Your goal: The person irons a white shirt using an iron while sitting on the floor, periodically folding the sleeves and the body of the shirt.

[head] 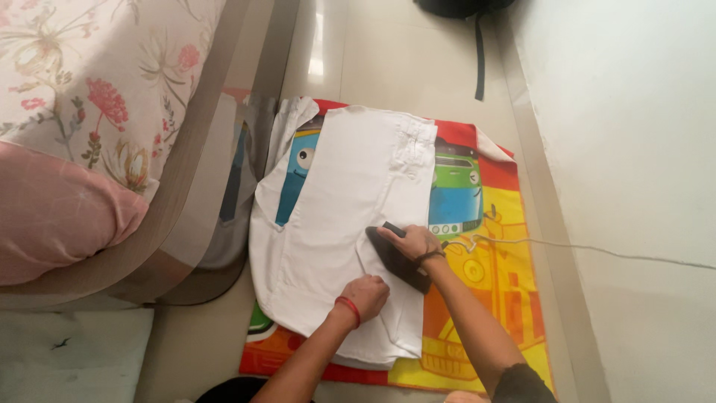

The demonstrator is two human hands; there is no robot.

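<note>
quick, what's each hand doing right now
Left hand: closed, pressing on the white garment.
Right hand: closed around the dark iron.

There is a single view, from the head-worn camera, set high and looking steeply down at the pale tiled floor (388, 60). It stands fairly near, over the near edge of the bright cartoon-printed cloth mat (507, 246), with a floral-covered bed (97, 89) at the frame's left.
</note>
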